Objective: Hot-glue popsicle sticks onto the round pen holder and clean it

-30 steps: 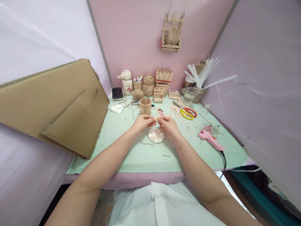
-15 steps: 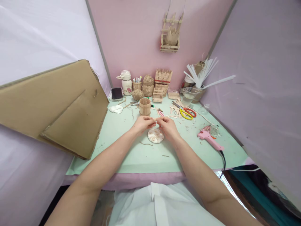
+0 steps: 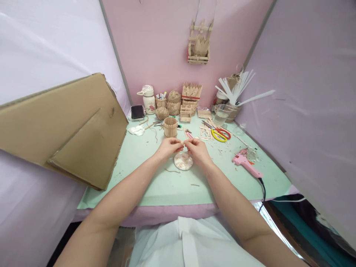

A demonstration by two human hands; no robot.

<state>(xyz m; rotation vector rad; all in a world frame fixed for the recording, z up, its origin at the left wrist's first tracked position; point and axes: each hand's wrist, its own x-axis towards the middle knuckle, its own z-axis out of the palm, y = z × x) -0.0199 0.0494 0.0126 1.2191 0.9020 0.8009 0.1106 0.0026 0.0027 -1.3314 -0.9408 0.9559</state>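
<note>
My left hand [image 3: 170, 147] and my right hand [image 3: 196, 149] meet fingertip to fingertip above the table's middle. Both are closed in a pinch around a small pale piece [image 3: 183, 143], mostly hidden by the fingers; its kind cannot be made out. Just below them lies a round shallow dish [image 3: 183, 161] with pale and brownish bits in it. A round cup of wooden slats [image 3: 170, 128] stands upright right behind my left hand.
Scissors [image 3: 219, 135] lie among wooden sticks at the right, a pink glue gun [image 3: 247, 165] nearer. Large cardboard [image 3: 89, 129] leans at the left. Along the back stand a bottle [image 3: 148, 100], a twine ball [image 3: 161, 113] and a plastic cup [image 3: 221, 115].
The view has shifted slightly, so the table items appear a little lower and to the left. My hands keep nearly the same pinch, fingertips together.
</note>
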